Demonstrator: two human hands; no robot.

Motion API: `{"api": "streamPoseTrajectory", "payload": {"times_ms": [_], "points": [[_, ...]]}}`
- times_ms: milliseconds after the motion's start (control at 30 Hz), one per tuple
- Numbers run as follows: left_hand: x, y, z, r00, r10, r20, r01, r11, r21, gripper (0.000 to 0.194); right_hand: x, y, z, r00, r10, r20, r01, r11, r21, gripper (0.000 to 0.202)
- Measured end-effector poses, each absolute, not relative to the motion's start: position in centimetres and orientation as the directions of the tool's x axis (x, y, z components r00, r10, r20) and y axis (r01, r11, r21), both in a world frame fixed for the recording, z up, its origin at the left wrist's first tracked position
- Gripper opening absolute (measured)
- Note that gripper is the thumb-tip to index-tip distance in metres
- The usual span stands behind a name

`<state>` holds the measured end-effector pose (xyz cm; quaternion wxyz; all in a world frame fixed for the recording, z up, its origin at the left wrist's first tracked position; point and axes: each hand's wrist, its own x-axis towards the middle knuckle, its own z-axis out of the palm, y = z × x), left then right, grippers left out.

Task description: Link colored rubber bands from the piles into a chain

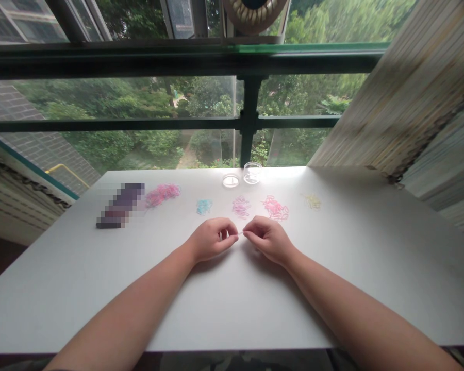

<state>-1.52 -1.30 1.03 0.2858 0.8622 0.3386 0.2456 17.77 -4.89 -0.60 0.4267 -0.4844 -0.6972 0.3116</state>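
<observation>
My left hand [216,238] and my right hand [268,239] are nearly fingertip to fingertip over the white table [224,304]. Both pinch a tiny pale piece [240,233] between them, too small to make out. Just beyond the hands lie small piles of thin, loop-like pieces: a blue pile [204,206], a purple pile [241,206], a pink pile [275,207] and a yellow pile [313,201]. A larger mixed pink and purple pile [163,195] is farther left.
A clear round container [252,173] and a flat clear lid [231,180] stand near the table's far edge. A pixelated dark object [121,206] lies at the left. Behind the table are a green-framed window and a striped curtain [386,87].
</observation>
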Motion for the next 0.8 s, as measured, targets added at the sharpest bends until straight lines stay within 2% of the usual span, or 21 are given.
{"api": "streamPoseTrajectory", "payload": {"times_ms": [200, 433, 567, 800], "points": [[-1.5, -0.9, 0.8, 0.619, 0.739, 0.266, 0.475, -0.622, 0.622, 0.010, 17.8, -4.9, -0.5, -0.177, 0.948, 0.265, 0.444, 0.317, -0.838, 0.005], [-0.8, 1.2, 0.3, 0.519, 0.739, 0.429, 0.641, -0.669, 0.378, 0.013, 17.8, -4.7, -0.6, -0.156, 0.964, 0.214, 0.409, 0.261, -0.874, 0.010], [0.2, 1.8, -0.3, 0.524, 0.729, 0.439, 0.697, -0.664, 0.270, 0.014, 17.8, -4.7, -0.5, -0.179, 0.959, 0.222, 0.416, 0.278, -0.866, 0.011], [1.2, 2.6, -0.7, 0.507, 0.743, 0.437, 0.738, -0.636, 0.226, 0.016, 17.7, -4.8, -0.5, -0.195, 0.951, 0.242, 0.412, 0.303, -0.859, 0.011]]}}
